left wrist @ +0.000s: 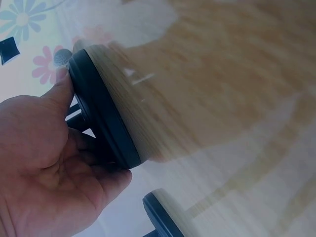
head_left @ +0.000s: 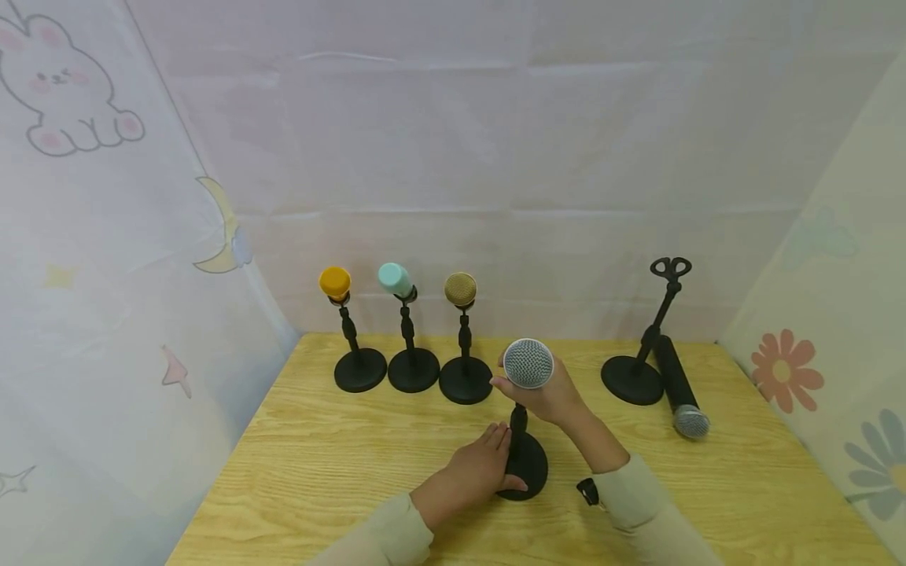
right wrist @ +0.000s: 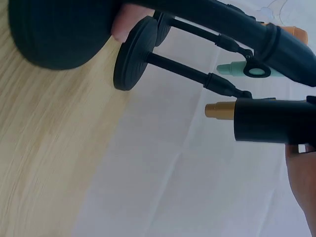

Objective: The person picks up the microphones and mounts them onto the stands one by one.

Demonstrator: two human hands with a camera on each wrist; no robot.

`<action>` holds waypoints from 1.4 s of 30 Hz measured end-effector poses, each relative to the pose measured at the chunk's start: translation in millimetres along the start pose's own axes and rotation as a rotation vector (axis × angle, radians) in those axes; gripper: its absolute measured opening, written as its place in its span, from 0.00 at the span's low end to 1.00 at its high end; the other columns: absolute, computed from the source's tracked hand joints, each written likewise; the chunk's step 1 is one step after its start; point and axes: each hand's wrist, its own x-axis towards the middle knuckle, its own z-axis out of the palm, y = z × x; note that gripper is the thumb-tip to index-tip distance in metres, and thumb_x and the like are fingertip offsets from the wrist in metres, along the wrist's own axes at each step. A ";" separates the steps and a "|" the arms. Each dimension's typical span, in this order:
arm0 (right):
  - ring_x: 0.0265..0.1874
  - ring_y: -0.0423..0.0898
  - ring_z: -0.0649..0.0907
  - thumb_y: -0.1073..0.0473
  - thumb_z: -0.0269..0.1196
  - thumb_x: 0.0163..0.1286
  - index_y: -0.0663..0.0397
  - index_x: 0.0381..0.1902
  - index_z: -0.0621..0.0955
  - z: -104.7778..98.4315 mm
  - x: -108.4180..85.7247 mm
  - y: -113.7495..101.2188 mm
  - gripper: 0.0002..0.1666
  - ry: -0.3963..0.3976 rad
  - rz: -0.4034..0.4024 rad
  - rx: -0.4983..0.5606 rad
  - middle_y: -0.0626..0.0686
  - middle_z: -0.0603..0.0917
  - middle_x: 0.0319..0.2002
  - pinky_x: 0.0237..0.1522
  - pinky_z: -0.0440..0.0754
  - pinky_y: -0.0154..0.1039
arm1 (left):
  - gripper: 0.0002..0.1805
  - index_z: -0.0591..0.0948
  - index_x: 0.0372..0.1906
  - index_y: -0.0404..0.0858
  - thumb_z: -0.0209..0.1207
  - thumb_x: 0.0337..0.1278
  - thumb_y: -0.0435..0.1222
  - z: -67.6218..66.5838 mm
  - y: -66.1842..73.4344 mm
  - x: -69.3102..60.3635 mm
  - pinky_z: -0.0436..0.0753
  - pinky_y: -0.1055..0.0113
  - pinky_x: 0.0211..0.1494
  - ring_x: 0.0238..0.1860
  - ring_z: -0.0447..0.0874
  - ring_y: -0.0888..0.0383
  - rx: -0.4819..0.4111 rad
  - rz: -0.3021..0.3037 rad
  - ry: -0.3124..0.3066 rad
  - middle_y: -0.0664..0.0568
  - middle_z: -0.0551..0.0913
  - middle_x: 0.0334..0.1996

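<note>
Near the front of the table, my right hand [head_left: 557, 399] grips a black microphone with a silver mesh head [head_left: 528, 363]. Its dark handle [right wrist: 264, 121] shows beside the stand's pole in the right wrist view. Below it stands a black desktop microphone stand [head_left: 532, 472] with a round base. My left hand [head_left: 473, 469] holds that base, thumb on one side and fingers on the other, as the left wrist view shows. The stand's clip is hidden in the head view, so I cannot tell whether the microphone sits in it.
Along the back stand three microphones on stands: orange [head_left: 335, 282], mint [head_left: 395, 279] and gold [head_left: 461, 289]. At the right is a bare-clipped stand [head_left: 632, 380], with another black microphone [head_left: 677, 381] lying beside it. Printed cloth [head_left: 510, 157] backs the wooden table [head_left: 304, 464].
</note>
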 end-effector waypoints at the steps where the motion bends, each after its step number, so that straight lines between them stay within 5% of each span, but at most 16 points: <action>1: 0.39 0.38 0.83 0.59 0.75 0.62 0.48 0.44 0.83 -1.3 -1.2 -0.1 0.15 -0.006 -0.012 -0.012 0.45 0.84 0.41 0.43 0.84 0.40 | 0.47 0.66 0.77 0.37 0.45 0.66 0.67 0.5 -0.1 0.1 0.71 0.70 0.70 0.77 0.61 0.56 -0.002 -0.002 -0.002 0.48 0.65 0.76; 12: 0.59 0.59 0.79 0.57 0.74 0.63 0.59 0.71 0.67 -18.0 -21.6 3.2 0.43 0.025 -0.012 -0.079 0.59 0.78 0.61 0.59 0.76 0.65 | 0.48 0.63 0.78 0.39 0.46 0.65 0.68 -0.1 1.6 1.6 0.70 0.70 0.71 0.78 0.57 0.57 -0.037 -0.035 -0.042 0.50 0.62 0.78; 15: 0.62 0.53 0.77 0.60 0.74 0.62 0.55 0.72 0.67 -21.2 -26.5 7.2 0.44 0.042 -0.063 -0.096 0.55 0.76 0.64 0.63 0.75 0.59 | 0.48 0.63 0.78 0.39 0.46 0.65 0.68 -0.7 1.3 0.7 0.69 0.70 0.72 0.78 0.57 0.57 -0.039 -0.036 -0.042 0.50 0.62 0.78; 20: 0.60 0.39 0.76 0.68 0.74 0.60 0.52 0.68 0.71 -23.6 -35.9 16.7 0.40 0.090 -0.179 -0.095 0.51 0.76 0.61 0.63 0.74 0.32 | 0.47 0.63 0.78 0.38 0.46 0.66 0.67 -0.2 0.4 -0.5 0.69 0.69 0.72 0.78 0.58 0.56 -0.057 -0.032 -0.029 0.49 0.62 0.77; 24: 0.53 0.41 0.78 0.71 0.73 0.60 0.54 0.63 0.73 -24.0 -46.4 25.4 0.35 0.084 -0.219 -0.108 0.50 0.78 0.54 0.56 0.78 0.32 | 0.47 0.63 0.78 0.37 0.46 0.67 0.67 0.2 -1.5 -1.5 0.70 0.68 0.71 0.78 0.58 0.55 -0.087 -0.015 -0.020 0.48 0.62 0.77; 30: 0.50 0.48 0.81 0.62 0.69 0.69 0.53 0.57 0.74 -21.9 -63.6 39.5 0.22 -0.094 -0.101 -0.182 0.50 0.79 0.51 0.52 0.83 0.49 | 0.48 0.60 0.80 0.39 0.46 0.67 0.67 5.3 -13.4 -0.7 0.68 0.64 0.74 0.80 0.54 0.55 -0.257 0.006 -0.042 0.49 0.57 0.80; 36: 0.63 0.56 0.77 0.49 0.64 0.74 0.53 0.67 0.70 -11.9 -74.0 49.6 0.30 -0.283 0.037 -0.213 0.56 0.75 0.63 0.61 0.77 0.59 | 0.48 0.54 0.81 0.39 0.50 0.69 0.64 1.9 -26.2 -4.9 0.63 0.57 0.77 0.81 0.47 0.49 -0.426 -0.010 -0.063 0.47 0.49 0.82; 42: 0.70 0.63 0.71 0.47 0.64 0.74 0.61 0.75 0.64 0.0 -79.0 52.0 0.40 -0.437 0.126 -0.246 0.63 0.67 0.72 0.66 0.71 0.62 | 0.46 0.54 0.81 0.39 0.49 0.70 0.62 -12.9 -38.4 -9.3 0.65 0.53 0.76 0.80 0.51 0.46 -0.414 -0.020 0.006 0.45 0.51 0.81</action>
